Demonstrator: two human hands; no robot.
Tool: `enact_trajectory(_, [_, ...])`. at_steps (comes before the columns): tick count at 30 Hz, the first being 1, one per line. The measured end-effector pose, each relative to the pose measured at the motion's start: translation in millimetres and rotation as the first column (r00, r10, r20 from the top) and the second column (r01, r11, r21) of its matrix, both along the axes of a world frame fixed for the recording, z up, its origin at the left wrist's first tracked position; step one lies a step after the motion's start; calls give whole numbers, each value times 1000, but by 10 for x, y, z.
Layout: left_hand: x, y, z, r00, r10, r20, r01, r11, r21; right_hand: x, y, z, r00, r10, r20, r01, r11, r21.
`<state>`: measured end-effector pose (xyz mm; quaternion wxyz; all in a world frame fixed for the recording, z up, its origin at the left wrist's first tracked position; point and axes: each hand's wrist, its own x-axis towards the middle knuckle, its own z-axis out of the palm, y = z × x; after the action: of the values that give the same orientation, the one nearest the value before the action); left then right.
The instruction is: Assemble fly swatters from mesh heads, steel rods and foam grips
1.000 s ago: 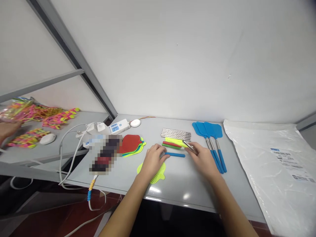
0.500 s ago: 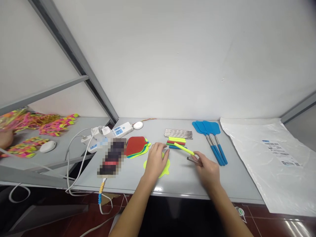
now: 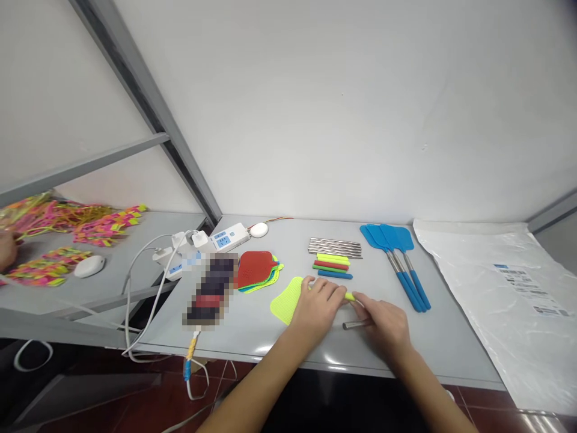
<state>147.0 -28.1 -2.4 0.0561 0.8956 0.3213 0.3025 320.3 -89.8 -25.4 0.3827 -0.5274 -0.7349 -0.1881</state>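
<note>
My left hand (image 3: 317, 308) is closed over a yellow foam-like handle tube (image 3: 350, 296), most of which its fingers hide. My right hand (image 3: 384, 325) pinches the other end of this tube. A short length of metal rod (image 3: 354, 325) also sticks out of my right hand, pointing left. Beside my left wrist a yellow-green perforated fly swatter head (image 3: 285, 305) lies flat on the table. Just behind my hands are loose handle tubes: a blue one (image 3: 335, 274), a green one (image 3: 327, 268), a red one (image 3: 333, 265) and yellow ones (image 3: 332, 258).
Metal rods (image 3: 335, 247) lie at the back. Blue fly swatters (image 3: 406, 270) are to the right, near a white plastic package (image 3: 487, 288). Stacked swatter heads (image 3: 256, 269), a pixelated phone-like object (image 3: 211, 291) and a power strip (image 3: 229, 236) sit left. Another person's hand (image 3: 6, 249) shows far left.
My left hand has moved right, off the yellow-green swatter head, and closed on the yellow tube. My right hand has lowered the tube from above the loose ones and turned it more level.
</note>
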Motion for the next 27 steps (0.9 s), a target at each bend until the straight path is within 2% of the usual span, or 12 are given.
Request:
enact_trajectory(3, [131, -76, 34, 956, -16, 293, 109, 947, -303, 25, -5, 113, 988, -21, -151, 27, 999, 39])
enact_trajectory(4, [185, -114, 54, 899, 50, 435, 164, 883, -440, 15, 1, 152, 970, -51, -238, 67, 996, 60])
enact_trajectory(6, [296, -187, 91, 703, 300, 645, 349, 645, -680, -32, 33, 220, 872, -96, -480, 165, 981, 102])
enact_trajectory(8, [372, -229, 111, 514, 534, 671, 513, 435, -740, -95, 79, 263, 680, -33, -732, 213, 965, 155])
enact_trajectory(9, [388, -236, 112, 445, 609, 656, 578, 364, -730, -120, 98, 272, 579, 34, -815, 225, 954, 200])
enact_trajectory(11, [373, -224, 100, 354, 680, 642, 680, 284, -676, -139, 114, 261, 469, 115, -876, 252, 933, 258])
enact_trajectory(12, [350, -212, 91, 313, 694, 649, 726, 266, -634, -129, 107, 242, 477, 91, -874, 268, 932, 243])
enact_trajectory(15, [280, -174, 77, 204, 716, 667, 817, 252, -520, -68, 57, 172, 684, -112, -721, 234, 970, 72])
enact_trajectory(18, [254, -153, 94, 107, 724, 682, 794, 350, -497, -63, 39, 143, 892, -80, -444, 51, 996, -78])
enact_trajectory(21, [229, -126, 135, 14, 695, 719, 674, 525, -520, -151, 79, 158, 946, -2, -325, -72, 974, -217])
enact_trajectory(23, [181, -95, 175, -5, 674, 739, 612, 586, -531, -213, 107, 162, 962, -31, -271, -56, 950, -307])
enact_trajectory(27, [28, -31, 268, 110, 597, 794, 502, 656, -563, -233, 124, 141, 976, -95, -195, 29, 947, -319])
